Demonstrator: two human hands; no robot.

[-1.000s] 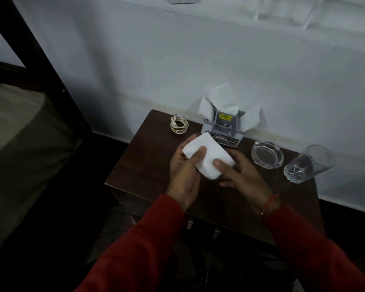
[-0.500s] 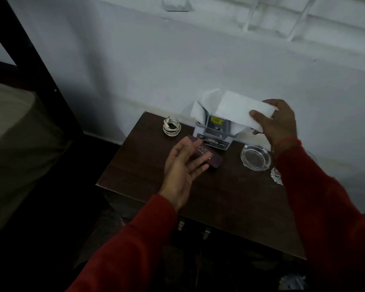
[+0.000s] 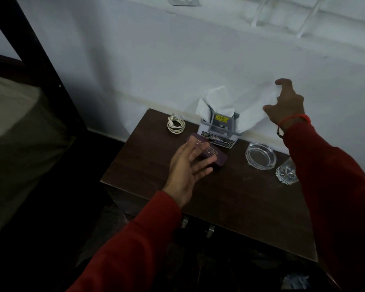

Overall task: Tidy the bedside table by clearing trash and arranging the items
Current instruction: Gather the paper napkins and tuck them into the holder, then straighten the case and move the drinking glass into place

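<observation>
A dark wooden bedside table (image 3: pixel 230 199) stands against a white wall. My left hand (image 3: pixel 188 167) lies with spread fingers on a purple spectacle case (image 3: pixel 211 151) near the table's middle. My right hand (image 3: pixel 287 104) is raised by the wall, its fingers pinching the edge of a white tissue (image 3: pixel 255 110) that runs down into a grey napkin holder (image 3: pixel 219 129) at the back. More white tissues stick up from the holder.
A coiled white cable (image 3: pixel 176 124) lies at the back left of the table. A glass ashtray (image 3: pixel 260 155) and a drinking glass (image 3: pixel 287 171) sit at the right, partly behind my right sleeve. A bed (image 3: pixel 15 131) and dark frame are at left.
My right hand carried the white tissue up from the table's middle to the holder by the wall. My left hand let go of it and came down on the purple case.
</observation>
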